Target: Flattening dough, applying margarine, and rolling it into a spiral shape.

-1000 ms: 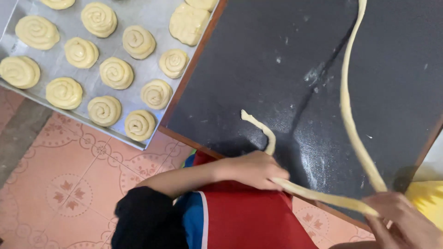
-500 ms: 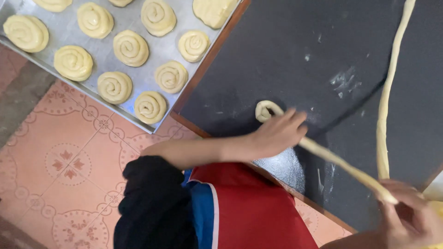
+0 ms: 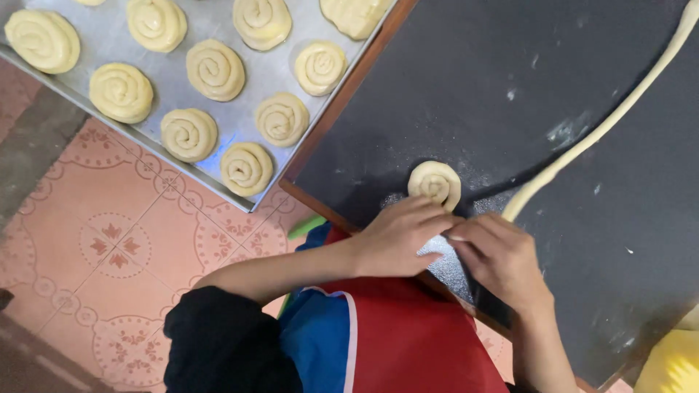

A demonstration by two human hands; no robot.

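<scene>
My left hand (image 3: 397, 236) lay on the dark work board (image 3: 510, 80), and its fingers (image 3: 429, 212) were stretched almost flat, close together, with the tips touching the near edge of a small coiled dough spiral (image 3: 435, 183). The spiral sat just beyond my fingertips, flat on the board, in a thin dusting of flour. My left fingers did not close around anything; they only pressed against the spiral's side.

My right hand (image 3: 502, 258) was just beside the left one, so near that the fingertips almost met. Its fingers (image 3: 477, 227) were bent and gathered together, and I cannot tell whether they pinched something, because the back of the hand hid the tips. A long thin dough rope (image 3: 608, 120) began right beyond these fingers and ran away from them across the board, up to the far right corner. Its near end was very close to my right fingers, but I cannot say if it touched them.

Far to the left of my left fingers, past the wooden edge of the board, a metal tray (image 3: 95, 29) carried many finished spiral rolls (image 3: 215, 69) in rows. Under my arms I saw my red apron (image 3: 415, 342) and the pink tiled floor (image 3: 109, 240).
</scene>
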